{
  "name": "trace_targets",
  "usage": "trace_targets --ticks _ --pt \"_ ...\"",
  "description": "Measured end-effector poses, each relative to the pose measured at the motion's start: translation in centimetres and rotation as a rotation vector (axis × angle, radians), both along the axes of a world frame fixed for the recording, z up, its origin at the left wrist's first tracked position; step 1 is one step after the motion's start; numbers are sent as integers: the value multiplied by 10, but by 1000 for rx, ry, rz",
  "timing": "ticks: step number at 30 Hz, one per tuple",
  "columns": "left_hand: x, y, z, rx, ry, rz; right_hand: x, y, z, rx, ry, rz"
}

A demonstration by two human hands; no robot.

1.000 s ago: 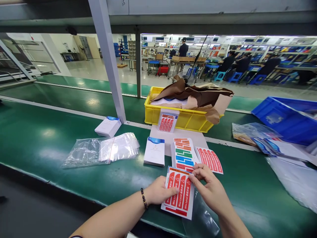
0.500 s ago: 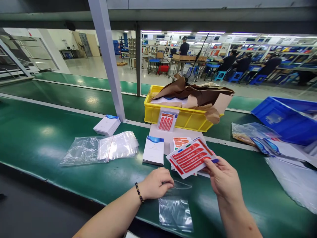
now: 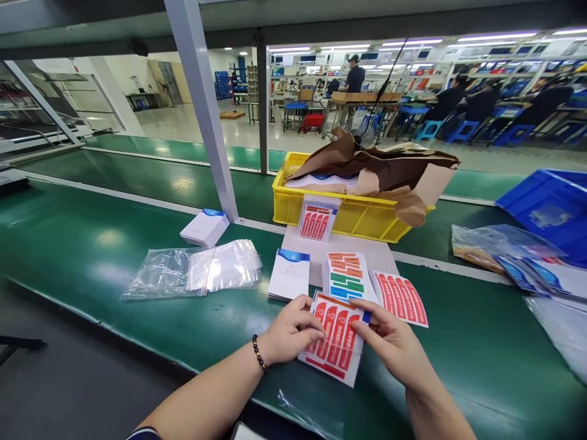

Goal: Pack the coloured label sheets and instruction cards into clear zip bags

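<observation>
Now both your hands are at the sheets (image 3: 337, 342), which are tilted over the front of the green bench (image 3: 82, 238), just on your side of the coloured stack (image 3: 346, 275). Your right hand (image 3: 397, 345) has them in a narrow pinch at the upper right corner, thumb on the printed face, beside a bit of blue that shows at the edge. Your left hand (image 3: 291, 333) is nearly closed at the left edge, thumb and fingertips over the face; whether it grips the sheets or some clear film on them, you can't tell from here.

The step in hand looks like gathering and lining up this set, with both hands steadying it. From this hold, the next move calls for a firm right pinch, a light left touch and even edges, so that no sheet slides out or bends at the corner.

A clear bag (image 3: 312, 415) lies at the near edge, below the sheets. Well off to the left are the bags (image 3: 224, 269); nearer, the cards (image 3: 288, 275) sit beside the coloured stack, and the curved labels (image 3: 403, 296) fan out on its right. The yellow crate (image 3: 367, 225) stands behind.
</observation>
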State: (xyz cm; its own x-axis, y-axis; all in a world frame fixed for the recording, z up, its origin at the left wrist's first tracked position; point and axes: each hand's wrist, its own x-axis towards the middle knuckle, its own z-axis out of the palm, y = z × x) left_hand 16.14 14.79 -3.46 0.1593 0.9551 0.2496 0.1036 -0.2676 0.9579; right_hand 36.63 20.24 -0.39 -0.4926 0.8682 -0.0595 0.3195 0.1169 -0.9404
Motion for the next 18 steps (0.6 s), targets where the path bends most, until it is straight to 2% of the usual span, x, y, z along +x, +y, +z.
trace_targets --ticks 4,7,9,12,14,18 --pt "2 -2 -1 -31 -66 81 -8 -6 9 168 -150 349" --pt "4 -2 -3 -58 -126 112 -12 -9 13 140 -158 494" --pt "5 -1 -5 -101 -205 106 -13 -10 11 126 -152 482" --pt "5 1 -7 -281 -319 58 -11 -8 2 158 -144 355" --pt "5 2 -8 -362 -307 67 -8 -8 -3 159 -133 266" --pt "5 3 -7 -313 -262 126 -9 -9 -10 94 -117 141"
